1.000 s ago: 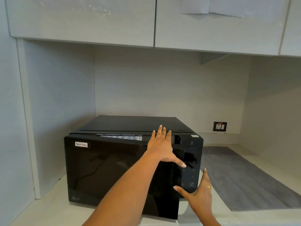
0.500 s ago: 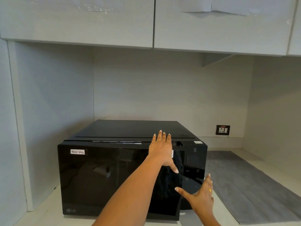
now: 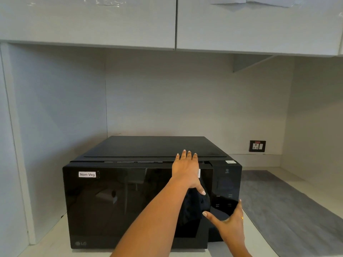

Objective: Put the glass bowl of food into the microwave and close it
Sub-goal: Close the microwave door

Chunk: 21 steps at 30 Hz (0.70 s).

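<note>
The black microwave (image 3: 141,197) sits at the back left corner of the pale counter (image 3: 269,184), its door (image 3: 130,206) almost flush, a thin gap at its right edge. The glass bowl cannot be seen. The left hand (image 3: 186,172) lies flat on the door's top right corner, fingers straight and together, holding nothing. The right hand (image 3: 229,222) hovers open by the control panel (image 3: 225,190), thumb spread wide, empty. A grey mat (image 3: 289,206) lies toward the counter's right edge.
</note>
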Tool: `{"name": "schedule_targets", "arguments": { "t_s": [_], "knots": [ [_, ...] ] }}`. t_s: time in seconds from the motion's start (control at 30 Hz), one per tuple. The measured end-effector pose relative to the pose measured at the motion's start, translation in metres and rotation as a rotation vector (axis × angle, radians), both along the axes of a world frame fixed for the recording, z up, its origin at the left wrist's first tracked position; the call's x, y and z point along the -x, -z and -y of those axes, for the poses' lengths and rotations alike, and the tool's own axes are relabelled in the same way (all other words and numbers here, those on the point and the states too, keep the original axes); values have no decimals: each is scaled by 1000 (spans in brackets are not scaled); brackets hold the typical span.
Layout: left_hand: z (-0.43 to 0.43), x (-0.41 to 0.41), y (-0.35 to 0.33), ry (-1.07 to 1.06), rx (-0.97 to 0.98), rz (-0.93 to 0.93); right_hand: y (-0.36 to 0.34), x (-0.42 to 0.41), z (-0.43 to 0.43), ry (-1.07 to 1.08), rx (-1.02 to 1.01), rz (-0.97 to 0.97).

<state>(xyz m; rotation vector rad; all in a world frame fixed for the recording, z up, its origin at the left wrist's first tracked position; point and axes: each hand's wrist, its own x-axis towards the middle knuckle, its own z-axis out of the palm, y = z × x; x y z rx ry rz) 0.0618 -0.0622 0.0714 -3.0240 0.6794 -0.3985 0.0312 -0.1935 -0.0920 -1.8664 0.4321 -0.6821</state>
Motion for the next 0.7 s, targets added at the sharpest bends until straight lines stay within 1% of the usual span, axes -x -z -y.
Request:
{"name": "schedule_targets", "arguments": {
  "t_s": [0.07, 0.13, 0.7],
  "knots": [
    [1, -1, 0, -9, 2, 6, 0, 1, 1, -19, -19, 55],
    [1, -1, 0, -14, 10, 8, 0, 3, 2, -20, -32, 68],
    [0, -2, 4, -15, 58, 69, -2, 2, 0, 34, -77, 63]
  ]
}}
